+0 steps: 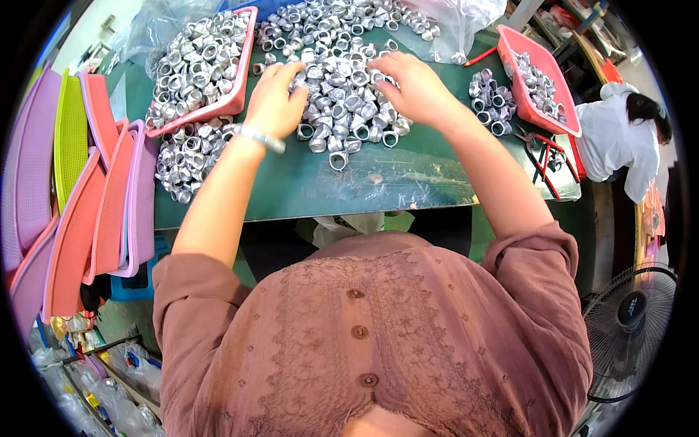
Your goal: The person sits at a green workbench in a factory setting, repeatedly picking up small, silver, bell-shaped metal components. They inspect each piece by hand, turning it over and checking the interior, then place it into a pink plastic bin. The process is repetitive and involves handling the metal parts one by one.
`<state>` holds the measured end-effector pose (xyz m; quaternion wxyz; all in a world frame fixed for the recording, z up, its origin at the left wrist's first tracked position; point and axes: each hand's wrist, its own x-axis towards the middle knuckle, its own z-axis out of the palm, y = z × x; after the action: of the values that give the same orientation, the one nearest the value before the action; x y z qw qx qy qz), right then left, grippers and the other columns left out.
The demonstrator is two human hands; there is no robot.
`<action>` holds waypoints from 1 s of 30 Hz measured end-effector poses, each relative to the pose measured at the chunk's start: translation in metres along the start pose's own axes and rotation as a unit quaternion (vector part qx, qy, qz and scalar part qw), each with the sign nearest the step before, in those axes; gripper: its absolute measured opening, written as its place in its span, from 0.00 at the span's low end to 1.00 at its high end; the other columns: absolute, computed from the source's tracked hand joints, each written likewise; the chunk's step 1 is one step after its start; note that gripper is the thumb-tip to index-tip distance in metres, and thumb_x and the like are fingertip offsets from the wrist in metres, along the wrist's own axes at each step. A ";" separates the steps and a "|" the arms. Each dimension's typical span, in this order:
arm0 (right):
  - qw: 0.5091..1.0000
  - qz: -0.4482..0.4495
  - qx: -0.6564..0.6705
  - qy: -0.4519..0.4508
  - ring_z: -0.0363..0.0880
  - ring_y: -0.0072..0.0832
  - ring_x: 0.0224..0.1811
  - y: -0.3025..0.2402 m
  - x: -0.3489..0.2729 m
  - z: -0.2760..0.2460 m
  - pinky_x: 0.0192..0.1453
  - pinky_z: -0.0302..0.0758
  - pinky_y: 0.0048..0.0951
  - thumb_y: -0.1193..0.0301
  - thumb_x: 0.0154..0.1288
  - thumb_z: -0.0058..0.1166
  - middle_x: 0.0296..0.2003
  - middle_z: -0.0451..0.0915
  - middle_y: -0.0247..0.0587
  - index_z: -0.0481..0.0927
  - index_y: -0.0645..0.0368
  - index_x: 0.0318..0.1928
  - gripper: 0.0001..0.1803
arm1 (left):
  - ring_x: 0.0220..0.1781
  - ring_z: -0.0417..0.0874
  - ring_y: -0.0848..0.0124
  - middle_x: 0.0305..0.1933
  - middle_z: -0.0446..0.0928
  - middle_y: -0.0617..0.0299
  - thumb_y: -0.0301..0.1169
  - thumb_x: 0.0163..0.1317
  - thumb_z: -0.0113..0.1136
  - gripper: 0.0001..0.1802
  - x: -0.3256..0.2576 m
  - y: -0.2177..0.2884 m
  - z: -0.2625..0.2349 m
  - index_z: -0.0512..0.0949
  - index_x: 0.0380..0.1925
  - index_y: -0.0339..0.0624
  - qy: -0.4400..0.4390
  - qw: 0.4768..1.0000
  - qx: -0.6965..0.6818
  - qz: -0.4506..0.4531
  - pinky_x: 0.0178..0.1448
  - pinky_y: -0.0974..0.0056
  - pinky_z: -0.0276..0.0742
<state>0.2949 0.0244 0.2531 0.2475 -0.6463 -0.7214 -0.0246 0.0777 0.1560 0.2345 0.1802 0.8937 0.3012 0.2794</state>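
A heap of chunky silver-coloured metal rings (342, 105) lies on the green table (422, 175) in front of me. My left hand (277, 100) rests against the heap's left side, its fingers apart and reaching over the rings. On the opposite side, my right hand (416, 86) touches the heap with thumb and fingers spread. The two palms face each other across the pile. Neither hand shows a ring gripped, though some fingertips are partly lost among the metal. A bracelet (259, 137) circles my left wrist.
A pink basket (239, 87) full of rings stands at left, loose rings before it. Another pink basket (535, 120) at right has rings beside it. Red-handled pliers (547, 164) lie near the right edge. Colourful baskets (69, 160) crowd the left. A fan (632, 309) and a person (619, 131) are at right.
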 end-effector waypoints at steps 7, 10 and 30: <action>0.992 0.037 0.115 -0.022 0.78 0.45 0.40 -0.062 -0.074 0.032 0.43 0.76 0.39 0.75 0.58 0.54 0.39 0.78 0.48 0.78 0.61 0.46 0.13 | 0.27 0.75 0.73 0.32 0.74 0.62 0.32 0.49 0.71 0.18 -0.098 0.058 0.007 0.77 0.39 0.40 -0.051 0.994 -0.090 -0.040 0.32 0.69 0.72; 0.993 0.060 0.106 0.002 0.78 0.44 0.38 -0.068 -0.076 0.043 0.41 0.75 0.38 0.75 0.57 0.55 0.38 0.77 0.45 0.78 0.59 0.43 0.11 | 0.30 0.76 0.67 0.33 0.75 0.59 0.32 0.47 0.71 0.19 -0.103 0.056 0.021 0.76 0.39 0.42 -0.008 0.999 -0.041 0.005 0.34 0.65 0.74; 0.995 0.050 0.086 0.032 0.77 0.42 0.43 -0.074 -0.081 0.046 0.46 0.75 0.36 0.66 0.52 0.65 0.40 0.77 0.44 0.77 0.61 0.46 0.22 | 0.24 0.76 0.66 0.26 0.77 0.58 0.26 0.53 0.58 0.13 -0.110 0.023 -0.001 0.78 0.41 0.39 -0.046 0.990 -0.041 -0.125 0.32 0.62 0.72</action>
<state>0.2136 -0.0463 0.2021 0.3258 -0.6569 -0.6793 0.0296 0.0142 0.0681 0.2034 0.2639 0.8527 0.3904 0.2255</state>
